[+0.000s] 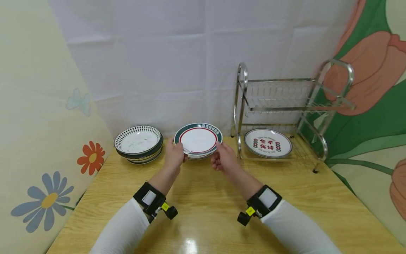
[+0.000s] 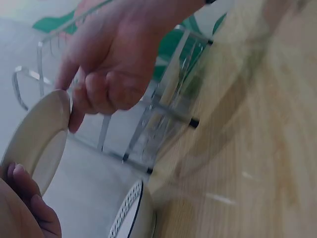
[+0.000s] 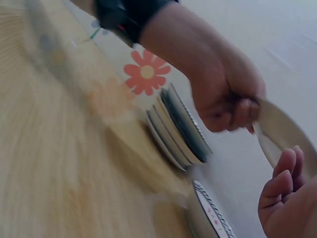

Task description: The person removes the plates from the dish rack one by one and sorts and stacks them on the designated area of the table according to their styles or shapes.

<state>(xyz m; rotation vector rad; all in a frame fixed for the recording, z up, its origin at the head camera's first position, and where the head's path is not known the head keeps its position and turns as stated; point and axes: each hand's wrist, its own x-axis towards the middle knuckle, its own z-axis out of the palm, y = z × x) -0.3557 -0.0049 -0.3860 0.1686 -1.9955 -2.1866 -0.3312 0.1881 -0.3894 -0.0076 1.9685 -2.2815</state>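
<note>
A white plate with a dark green rim and a red ring (image 1: 198, 139) is gripped at its two sides. My left hand (image 1: 174, 154) pinches its left edge, thumb on top. On the opposite edge my right hand (image 1: 224, 157) pinches it the same way, the other fingers curled below. Both wrist views show the plate's pale underside (image 2: 42, 134) raised off the table. Below it sits a plate with a patterned rim (image 3: 210, 213), mostly hidden by the held plate in the head view.
A stack of several plates (image 1: 138, 141) stands to the left, a dotted-rim one on top. At right is a two-tier metal dish rack (image 1: 279, 109); a white plate with red characters (image 1: 268, 143) leans on its lower level. The wooden table (image 1: 203, 197) meets a white cloth backdrop (image 1: 158, 63).
</note>
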